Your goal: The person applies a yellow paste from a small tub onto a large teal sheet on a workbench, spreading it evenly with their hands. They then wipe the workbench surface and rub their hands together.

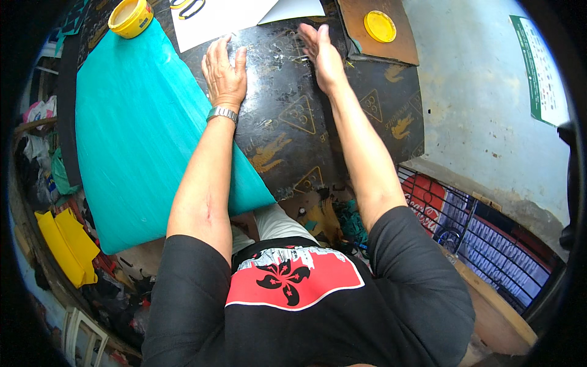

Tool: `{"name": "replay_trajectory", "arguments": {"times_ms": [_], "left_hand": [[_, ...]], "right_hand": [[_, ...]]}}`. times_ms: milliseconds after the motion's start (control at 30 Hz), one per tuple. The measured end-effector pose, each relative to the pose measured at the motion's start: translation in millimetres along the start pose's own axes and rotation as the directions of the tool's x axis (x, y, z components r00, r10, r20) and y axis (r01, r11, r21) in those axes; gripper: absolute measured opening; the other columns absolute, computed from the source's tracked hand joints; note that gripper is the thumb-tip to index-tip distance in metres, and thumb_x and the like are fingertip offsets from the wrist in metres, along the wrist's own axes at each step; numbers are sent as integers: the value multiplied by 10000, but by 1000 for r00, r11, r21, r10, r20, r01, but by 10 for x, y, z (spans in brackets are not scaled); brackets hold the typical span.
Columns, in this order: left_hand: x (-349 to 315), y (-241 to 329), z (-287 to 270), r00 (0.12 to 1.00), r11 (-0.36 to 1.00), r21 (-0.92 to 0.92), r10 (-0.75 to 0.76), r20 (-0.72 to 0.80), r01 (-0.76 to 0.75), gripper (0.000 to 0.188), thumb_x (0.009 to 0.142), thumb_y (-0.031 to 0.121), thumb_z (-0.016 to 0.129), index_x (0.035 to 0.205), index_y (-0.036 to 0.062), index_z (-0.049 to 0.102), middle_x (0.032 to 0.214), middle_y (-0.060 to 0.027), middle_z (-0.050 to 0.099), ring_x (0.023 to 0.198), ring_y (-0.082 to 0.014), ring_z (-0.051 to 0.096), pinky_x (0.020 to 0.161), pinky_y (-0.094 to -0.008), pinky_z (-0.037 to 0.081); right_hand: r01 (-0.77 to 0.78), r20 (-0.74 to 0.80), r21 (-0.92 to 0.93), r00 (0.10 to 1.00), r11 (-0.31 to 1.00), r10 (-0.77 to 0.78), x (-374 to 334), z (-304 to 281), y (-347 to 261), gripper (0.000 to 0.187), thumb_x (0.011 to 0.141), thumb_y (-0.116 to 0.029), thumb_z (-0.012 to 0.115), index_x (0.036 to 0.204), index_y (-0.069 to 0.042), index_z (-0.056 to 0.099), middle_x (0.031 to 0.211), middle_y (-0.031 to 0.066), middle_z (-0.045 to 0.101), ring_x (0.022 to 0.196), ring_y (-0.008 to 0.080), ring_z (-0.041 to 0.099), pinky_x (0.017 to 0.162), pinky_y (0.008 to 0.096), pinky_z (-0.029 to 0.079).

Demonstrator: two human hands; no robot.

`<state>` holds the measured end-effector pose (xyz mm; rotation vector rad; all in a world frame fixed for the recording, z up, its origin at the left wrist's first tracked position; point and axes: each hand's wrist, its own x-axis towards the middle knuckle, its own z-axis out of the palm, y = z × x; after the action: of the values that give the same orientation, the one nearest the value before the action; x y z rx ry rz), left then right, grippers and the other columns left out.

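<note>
My left hand [225, 76], with a metal watch on its wrist, lies palm down with its fingers stretched. It rests at the right edge of a large teal sheet [137, 134], partly over the dark tabletop [275, 98]. Nothing shows in its grasp. My right hand [324, 61] is turned on its side above the table, with the thumb up and the fingers extended and slightly blurred. It appears to hold nothing. Beyond the hands lies a white sheet [223, 21], and the yellow handles of scissors [188, 7] show on it.
A yellow tub [130, 18] stands at the teal sheet's far corner. At the far right, a yellow lid [380, 26] lies on a brown board [361, 9]. A wall [477, 92] borders the table's right side. Yellow material [67, 244] and scraps lie at left.
</note>
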<state>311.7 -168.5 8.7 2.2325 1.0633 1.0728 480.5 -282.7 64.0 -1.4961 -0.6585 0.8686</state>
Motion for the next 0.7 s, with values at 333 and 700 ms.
{"name": "replay_trajectory", "arguments": {"times_ms": [333,700], "left_hand": [[-14,-9,28,1000,999,33,0,26,-1,464,932,423,523,1275,110,508,1277,-122,510,1279,-274,412,1102,-480,237],[-27,12,26,997,995,85,-58,48,54,486,928,469,509,1296,152,494,1306,-79,502,1303,-250,390,1120,-553,172]], "right_hand": [[55,29,-972,993,227,-118,-189,79,485,910,897,-649,411,1498,-13,160,1568,216,56,1465,322,-16,1169,495,-30],[71,-88,-262,991,962,-97,-248,-401,-354,852,946,-644,273,1495,-4,144,1558,195,153,1456,273,117,1171,426,116]]}}
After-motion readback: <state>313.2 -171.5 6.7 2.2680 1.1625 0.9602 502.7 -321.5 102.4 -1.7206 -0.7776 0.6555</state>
